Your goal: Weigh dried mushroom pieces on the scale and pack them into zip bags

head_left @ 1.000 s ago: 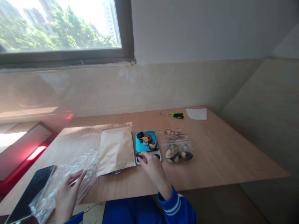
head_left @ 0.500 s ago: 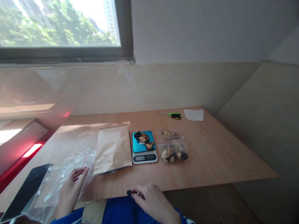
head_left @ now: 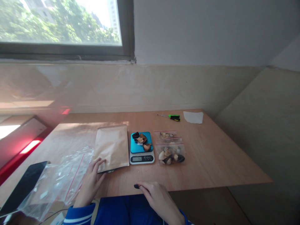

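My right hand (head_left: 156,199) is at the table's near edge, pinching a small dark piece (head_left: 136,186) between fingertips. My left hand (head_left: 90,184) lies open on the table, fingertips touching the lower left corner of a brown paper pouch (head_left: 111,147). Right of the pouch stands a small scale with a blue top (head_left: 141,151), carrying several dark and tan dried pieces. Two clear zip bags (head_left: 170,148) holding similar pieces lie right of the scale.
A pile of empty clear zip bags (head_left: 58,178) and a black phone (head_left: 22,187) lie at the near left. A green-handled screwdriver (head_left: 172,117) and a white paper scrap (head_left: 193,117) sit at the far side. The table (head_left: 211,156) ends in an angled right edge.
My right hand left the scale's front and drew back to the near edge with a dark piece. My left hand moved off the clear bags to the pouch's corner.
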A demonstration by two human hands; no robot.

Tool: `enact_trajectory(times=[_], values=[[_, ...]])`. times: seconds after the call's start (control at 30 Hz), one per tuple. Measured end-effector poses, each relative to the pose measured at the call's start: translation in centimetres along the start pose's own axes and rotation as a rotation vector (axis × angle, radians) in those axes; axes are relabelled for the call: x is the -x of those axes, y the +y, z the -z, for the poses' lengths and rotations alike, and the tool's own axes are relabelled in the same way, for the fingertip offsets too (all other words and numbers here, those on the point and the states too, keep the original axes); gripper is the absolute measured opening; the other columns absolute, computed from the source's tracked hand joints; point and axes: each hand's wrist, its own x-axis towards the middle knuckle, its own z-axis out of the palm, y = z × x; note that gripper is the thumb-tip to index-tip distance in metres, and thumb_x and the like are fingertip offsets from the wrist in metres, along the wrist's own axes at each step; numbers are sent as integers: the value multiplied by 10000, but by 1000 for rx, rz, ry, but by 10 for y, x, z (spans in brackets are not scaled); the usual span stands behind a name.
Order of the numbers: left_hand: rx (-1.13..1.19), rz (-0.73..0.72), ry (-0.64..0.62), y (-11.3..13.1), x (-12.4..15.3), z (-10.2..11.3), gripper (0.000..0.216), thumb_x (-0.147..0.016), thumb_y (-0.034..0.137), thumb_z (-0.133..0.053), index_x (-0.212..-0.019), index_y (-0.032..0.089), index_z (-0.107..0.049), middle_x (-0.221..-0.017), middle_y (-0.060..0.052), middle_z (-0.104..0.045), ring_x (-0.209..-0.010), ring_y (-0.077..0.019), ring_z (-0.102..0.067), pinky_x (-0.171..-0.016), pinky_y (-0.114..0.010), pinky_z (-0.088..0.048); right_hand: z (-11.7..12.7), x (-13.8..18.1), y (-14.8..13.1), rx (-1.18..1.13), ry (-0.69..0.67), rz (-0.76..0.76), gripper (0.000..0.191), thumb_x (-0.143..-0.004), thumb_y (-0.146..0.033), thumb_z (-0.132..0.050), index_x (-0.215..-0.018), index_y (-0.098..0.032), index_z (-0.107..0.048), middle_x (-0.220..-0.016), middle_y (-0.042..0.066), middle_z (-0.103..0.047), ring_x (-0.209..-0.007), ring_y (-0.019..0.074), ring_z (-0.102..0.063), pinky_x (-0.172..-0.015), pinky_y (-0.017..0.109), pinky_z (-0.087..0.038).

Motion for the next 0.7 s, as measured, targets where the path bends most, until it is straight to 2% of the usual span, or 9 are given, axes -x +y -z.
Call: enact_trajectory(times=[0.13,0.27,0.37,0.47,0.6,0.7], values=[[-14,30,23,5,-3,-1,405,-849,438,-484,-1179,227,-591,-1276,-119,-577,-1187,-305,-563,-1000,-503,-458,6,2,2,-64,3,39,272,-958,-225,-499,-1108,-278,-720,-1100,-7,-744,-1002,181,-701,-882,230,-497],[11,42,18,12,-5,3,402,-865,511,-465,-1117,256,-647,-1208,-78,-660,-1150,-268,-597,-1009,-417,-449,8,-7,5,-84,79,61,258,-942,-207,-528,-1084,-285,-729,-1085,-21,-749,-985,166,-708,-858,219,-515],[2,68,88,22,-10,11,439,-865,574,-453,-1064,266,-696,-1090,-70,-721,-1036,-253,-653,-938,-360,-478,6,-31,7,-15,211,79,256,-926,-178,-550,-1090,-272,-724,-1098,-12,-745,-989,166,-707,-860,223,-521],[-27,51,173,39,-21,23,435,-867,573,-460,-1033,272,-727,-988,-57,-747,-921,-240,-675,-849,-332,-497,6,-68,3,164,317,65,261,-947,-205,-533,-1141,-269,-696,-1126,11,-735,-978,178,-711,-842,239,-526],[-22,-25,315,70,-44,46,328,-876,486,-523,-995,279,-748,-879,-29,-747,-799,-214,-660,-791,-327,-488,11,-110,-9,430,309,-20,285,-994,-265,-451,-1192,-282,-656,-1098,45,-741,-944,194,-719,-744,242,-530],[73,-47,408,92,-61,65,274,-853,460,-578,-925,264,-755,-831,-23,-734,-752,-199,-641,-780,-321,-487,13,-124,-12,489,291,-60,298,-1000,-239,-417,-1183,-248,-654,-1053,87,-746,-930,210,-721,-702,244,-519]])
